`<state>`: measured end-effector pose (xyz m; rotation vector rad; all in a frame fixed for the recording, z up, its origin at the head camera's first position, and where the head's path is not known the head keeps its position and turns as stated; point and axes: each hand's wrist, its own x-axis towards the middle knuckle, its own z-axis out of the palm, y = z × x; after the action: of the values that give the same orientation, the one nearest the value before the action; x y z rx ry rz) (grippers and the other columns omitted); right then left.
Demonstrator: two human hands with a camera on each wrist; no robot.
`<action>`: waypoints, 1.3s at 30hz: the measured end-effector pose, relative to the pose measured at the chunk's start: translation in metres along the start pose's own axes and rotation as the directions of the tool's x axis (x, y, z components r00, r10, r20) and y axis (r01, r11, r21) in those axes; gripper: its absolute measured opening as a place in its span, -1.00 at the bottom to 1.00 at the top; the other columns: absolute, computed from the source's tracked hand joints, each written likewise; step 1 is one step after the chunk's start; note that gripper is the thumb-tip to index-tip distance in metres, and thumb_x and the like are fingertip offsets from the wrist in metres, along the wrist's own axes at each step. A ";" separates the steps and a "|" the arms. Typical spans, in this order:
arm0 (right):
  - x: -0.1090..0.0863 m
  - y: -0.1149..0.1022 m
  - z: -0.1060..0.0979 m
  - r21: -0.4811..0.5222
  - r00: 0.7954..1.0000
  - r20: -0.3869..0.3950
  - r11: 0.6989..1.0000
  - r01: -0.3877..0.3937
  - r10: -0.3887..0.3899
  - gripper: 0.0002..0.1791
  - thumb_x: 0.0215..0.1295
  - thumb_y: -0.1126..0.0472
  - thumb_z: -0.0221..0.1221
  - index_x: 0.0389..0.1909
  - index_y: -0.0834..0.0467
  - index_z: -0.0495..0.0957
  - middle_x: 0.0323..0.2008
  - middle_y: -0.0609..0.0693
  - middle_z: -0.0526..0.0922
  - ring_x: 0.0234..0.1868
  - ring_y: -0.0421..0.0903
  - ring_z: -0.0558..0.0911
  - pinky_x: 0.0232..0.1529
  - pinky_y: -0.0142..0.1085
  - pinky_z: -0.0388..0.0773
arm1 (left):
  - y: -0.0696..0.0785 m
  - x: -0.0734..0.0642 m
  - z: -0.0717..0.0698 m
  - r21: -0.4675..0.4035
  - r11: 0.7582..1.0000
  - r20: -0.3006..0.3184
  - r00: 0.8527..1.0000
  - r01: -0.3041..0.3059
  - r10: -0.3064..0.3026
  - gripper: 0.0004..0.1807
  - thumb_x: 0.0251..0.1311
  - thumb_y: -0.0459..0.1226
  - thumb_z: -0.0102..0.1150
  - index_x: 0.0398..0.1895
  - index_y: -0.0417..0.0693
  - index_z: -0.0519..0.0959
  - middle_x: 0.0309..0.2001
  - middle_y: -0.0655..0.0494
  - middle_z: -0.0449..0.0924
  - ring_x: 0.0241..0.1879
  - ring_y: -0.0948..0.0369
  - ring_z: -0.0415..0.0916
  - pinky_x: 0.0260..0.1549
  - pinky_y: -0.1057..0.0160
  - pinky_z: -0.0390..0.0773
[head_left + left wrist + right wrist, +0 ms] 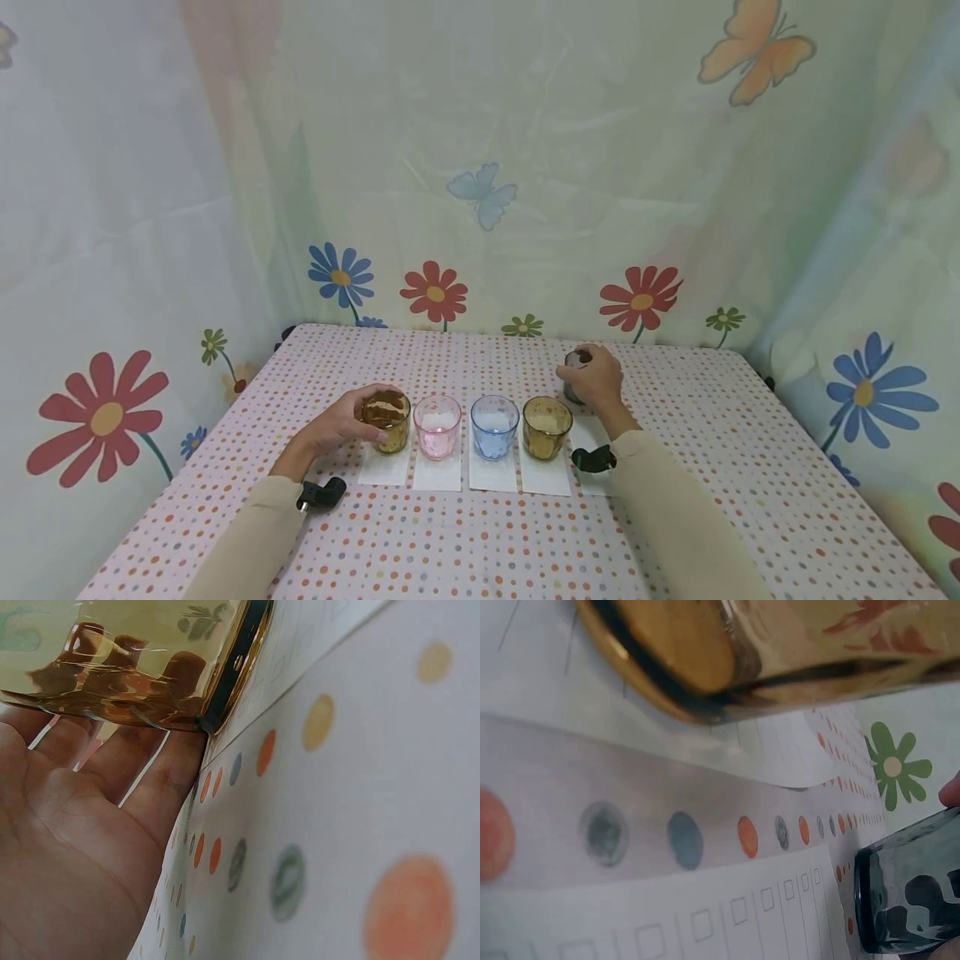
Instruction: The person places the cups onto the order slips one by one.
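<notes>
At the left end of a row of glasses, my left hand grips an amber glass. Its thumb lies along the near side; in the left wrist view the fingers wrap behind the same glass. Beside it stand a pink glass, a blue glass and a second amber glass, all upright. Farther back on the right, my right hand holds a dark grey glass, whose base shows in the right wrist view. Whether that glass touches the table cannot be told.
White paper strips lie under the row, with another strip at the right, partly behind my forearm. The dotted tablecloth covers the table. A flowered curtain hangs behind and at both sides.
</notes>
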<state>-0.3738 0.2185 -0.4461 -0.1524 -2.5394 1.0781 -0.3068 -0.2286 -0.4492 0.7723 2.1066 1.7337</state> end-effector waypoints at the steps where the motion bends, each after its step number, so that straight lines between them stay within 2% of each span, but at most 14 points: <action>1: 0.000 0.000 0.001 0.006 1.000 -0.004 1.000 0.005 -0.004 -0.36 0.12 0.07 0.33 0.21 0.28 0.53 0.12 0.28 0.58 0.07 0.23 0.54 0.07 0.15 0.48 | -0.001 0.000 0.000 0.003 1.000 -0.003 1.000 0.001 -0.001 -0.16 0.04 -0.34 0.44 0.43 -0.25 0.31 0.28 -0.31 0.42 0.22 -0.11 0.45 0.15 0.13 0.56; 11: -0.008 0.000 -0.002 0.099 0.999 -0.043 0.995 -0.010 0.014 -0.40 0.11 0.15 0.34 0.20 0.26 0.55 0.10 0.28 0.59 0.05 0.23 0.59 -0.01 0.11 0.57 | -0.002 0.000 0.004 -0.014 1.000 0.004 1.000 -0.006 0.006 -0.15 0.05 -0.32 0.44 0.43 -0.29 0.30 0.28 -0.33 0.41 0.21 -0.10 0.46 0.14 0.14 0.57; 17: -0.011 -0.009 -0.013 0.192 0.994 -0.103 0.980 0.046 -0.027 -0.48 0.08 0.23 0.31 0.12 0.28 0.60 -0.01 0.27 0.64 -0.02 0.22 0.66 -0.10 0.08 0.62 | -0.003 0.000 0.005 -0.005 1.000 -0.008 1.000 -0.008 0.008 -0.16 0.05 -0.31 0.45 0.43 -0.27 0.30 0.28 -0.30 0.43 0.19 -0.02 0.48 0.14 0.15 0.56; 26: -0.023 -0.013 -0.031 0.223 0.987 -0.129 0.967 0.125 -0.097 -0.50 0.08 0.25 0.30 0.11 0.24 0.61 -0.04 0.26 0.65 -0.09 0.19 0.67 -0.14 0.00 0.60 | -0.002 0.001 0.005 0.003 1.000 -0.004 1.000 -0.007 0.007 -0.14 0.05 -0.31 0.45 0.44 -0.26 0.30 0.29 -0.32 0.42 0.22 -0.08 0.46 0.16 0.15 0.55; 33: -0.033 -0.018 -0.046 0.240 0.989 -0.123 0.965 0.108 -0.080 -0.48 0.05 0.27 0.28 0.12 0.25 0.61 -0.05 0.24 0.64 -0.08 0.17 0.65 -0.14 -0.08 0.62 | -0.001 -0.001 0.001 0.035 0.999 -0.017 1.000 0.005 -0.004 -0.15 0.03 -0.31 0.44 0.44 -0.22 0.31 0.29 -0.29 0.43 0.22 -0.10 0.45 0.16 0.12 0.55; 36: -0.035 -0.022 -0.054 0.243 0.989 -0.116 0.964 0.112 -0.086 -0.49 0.05 0.28 0.29 0.11 0.25 0.61 -0.04 0.25 0.63 -0.07 0.18 0.65 -0.13 -0.05 0.62 | -0.001 0.000 0.001 0.033 0.999 -0.015 1.000 0.006 -0.005 -0.14 0.03 -0.31 0.44 0.45 -0.23 0.30 0.29 -0.29 0.43 0.23 -0.11 0.44 0.18 0.10 0.53; 39: -0.037 -0.025 -0.061 0.255 0.990 -0.104 0.959 0.120 -0.096 -0.50 0.05 0.29 0.31 0.10 0.26 0.61 -0.04 0.25 0.63 -0.08 0.18 0.64 -0.15 -0.12 0.62 | 0.000 0.001 0.002 0.032 0.999 -0.011 1.000 0.005 -0.004 -0.13 0.03 -0.31 0.44 0.45 -0.24 0.29 0.29 -0.30 0.43 0.24 -0.10 0.44 0.18 0.11 0.53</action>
<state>-0.3147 0.2331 -0.4006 0.0082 -2.2718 1.3174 -0.3069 -0.2268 -0.4498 0.7676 2.1464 1.7102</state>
